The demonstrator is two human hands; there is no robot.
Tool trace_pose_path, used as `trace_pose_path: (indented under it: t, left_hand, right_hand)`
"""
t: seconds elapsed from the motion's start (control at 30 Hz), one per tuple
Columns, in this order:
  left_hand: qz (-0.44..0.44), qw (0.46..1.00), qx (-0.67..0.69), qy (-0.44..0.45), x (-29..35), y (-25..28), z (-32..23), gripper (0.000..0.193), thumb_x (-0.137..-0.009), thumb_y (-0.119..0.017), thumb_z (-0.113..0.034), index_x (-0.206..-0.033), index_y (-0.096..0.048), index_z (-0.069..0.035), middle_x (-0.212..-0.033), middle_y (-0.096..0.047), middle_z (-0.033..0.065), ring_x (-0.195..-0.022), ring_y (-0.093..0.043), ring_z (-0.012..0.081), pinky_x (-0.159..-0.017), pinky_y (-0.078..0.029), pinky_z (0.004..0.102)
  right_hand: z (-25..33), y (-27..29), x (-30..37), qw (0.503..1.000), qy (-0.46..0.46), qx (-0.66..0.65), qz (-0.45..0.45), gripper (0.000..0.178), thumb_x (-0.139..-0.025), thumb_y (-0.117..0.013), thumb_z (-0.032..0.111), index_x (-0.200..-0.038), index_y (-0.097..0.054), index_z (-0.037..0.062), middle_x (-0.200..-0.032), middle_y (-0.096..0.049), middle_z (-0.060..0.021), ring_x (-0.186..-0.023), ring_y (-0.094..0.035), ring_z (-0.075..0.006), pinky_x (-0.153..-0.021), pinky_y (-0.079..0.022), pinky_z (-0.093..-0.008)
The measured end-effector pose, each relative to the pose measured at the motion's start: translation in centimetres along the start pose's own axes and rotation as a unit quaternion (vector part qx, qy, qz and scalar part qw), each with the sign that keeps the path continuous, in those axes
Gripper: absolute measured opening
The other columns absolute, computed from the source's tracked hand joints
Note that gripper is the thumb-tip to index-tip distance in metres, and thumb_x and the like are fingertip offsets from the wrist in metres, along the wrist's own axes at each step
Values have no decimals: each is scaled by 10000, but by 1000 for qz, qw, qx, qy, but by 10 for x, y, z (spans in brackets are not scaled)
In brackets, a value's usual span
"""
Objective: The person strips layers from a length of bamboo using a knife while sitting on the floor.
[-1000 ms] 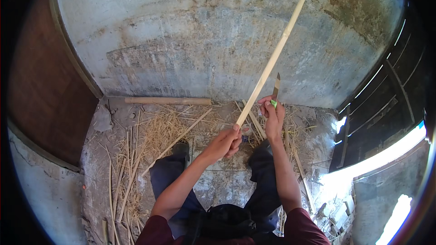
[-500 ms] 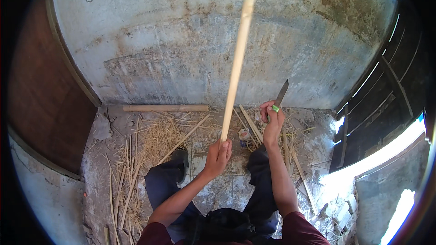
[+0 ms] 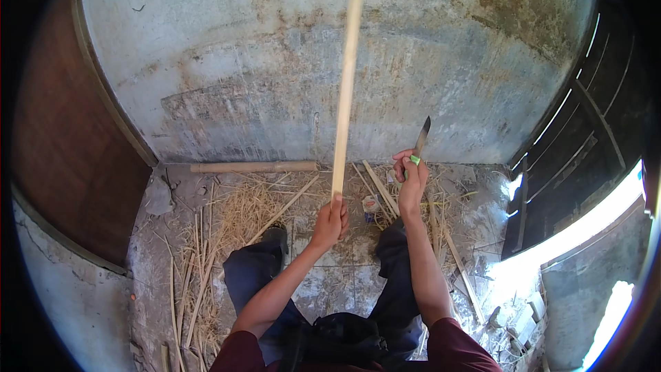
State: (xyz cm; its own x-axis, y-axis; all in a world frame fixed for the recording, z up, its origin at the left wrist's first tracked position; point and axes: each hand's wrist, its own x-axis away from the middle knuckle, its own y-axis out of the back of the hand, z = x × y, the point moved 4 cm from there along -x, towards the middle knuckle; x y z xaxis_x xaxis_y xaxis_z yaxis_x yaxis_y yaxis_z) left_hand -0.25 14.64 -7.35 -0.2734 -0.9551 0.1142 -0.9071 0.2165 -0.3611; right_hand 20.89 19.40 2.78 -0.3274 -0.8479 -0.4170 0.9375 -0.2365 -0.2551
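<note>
My left hand [image 3: 330,223] grips the lower end of a long, pale strip of bamboo [image 3: 345,96]. The strip stands nearly upright, leans slightly right at the top and runs out of the upper edge of the picture. Its upper part is smeared by motion. To the right, my right hand [image 3: 412,180] is closed around the green-wrapped handle of a knife [image 3: 422,136]. The dark blade points up and away from me, apart from the bamboo strip.
A thick bamboo piece [image 3: 253,167] lies along the foot of the stained wall [image 3: 261,83]. Fibrous shavings [image 3: 241,210] and several thin strips cover the floor left of my legs. More strips [image 3: 463,272] lie to the right, near rubble [image 3: 523,327]. A small container [image 3: 370,205] stands between them.
The bamboo strip has swung left at its top and turned to show a flatter, paler face. My left hand has risen slightly; the knife has shifted a little left and up.
</note>
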Motion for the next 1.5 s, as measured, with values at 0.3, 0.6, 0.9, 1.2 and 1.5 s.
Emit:
trace_pose_path:
  t: [0.3, 0.6, 0.9, 1.2, 1.5]
  left_hand:
    - [3, 950, -245, -194, -22, 37, 41, 633, -1210, -357, -479, -717, -479, -101, -561, -391, -15, -481, -420, 110, -505, -337, 343]
    - [166, 984, -59, 1, 7, -27, 41, 588, -1178, -333, -618, -837, -388, -143, -627, -313, -50, -472, -318, 89, -446, -258, 302]
    - [270, 944, 132, 138, 23, -52, 13, 713, -1071, -284, -835, -872, -393, -159, -618, -230, -82, -478, -226, 58, -440, -183, 273]
    - [270, 945, 130, 128, 21, -53, 11, 807, -1017, -181, -906, -869, -418, -149, -603, -233, -83, -461, -208, 65, -428, -177, 270]
    - [333, 913, 148, 180, 27, -54, 11, 940, -942, -125, -978, -833, -487, -118, -598, -294, -66, -469, -270, 93, -434, -235, 273]
  right_hand:
    - [4, 4, -1, 1000, -7, -15, -4, 214, -1060, -505, 152, -997, -659, 18, -724, -493, 10, -638, -397, -92, -605, -317, -289]
    - [2, 21, -3, 1000, -13, 0, 6, 186, -1036, -516, 115, -1039, -659, -4, -727, -453, 29, -664, -407, -65, -598, -314, -269]
    - [4, 2, 3, 973, -72, -210, 60, 483, -1116, -578, 251, -1497, -565, -45, -724, -379, 81, -638, -360, -46, -584, -299, -243]
    - [-4, -13, 4, 979, -123, -151, 62, 540, -1053, -718, 109, -1554, -542, 11, -756, -509, 82, -611, -380, -20, -556, -293, -233]
    - [-14, -12, 2, 986, -116, -106, 61, 476, -1050, -729, 88, -1504, -597, 36, -804, -571, 77, -602, -393, -9, -537, -288, -228]
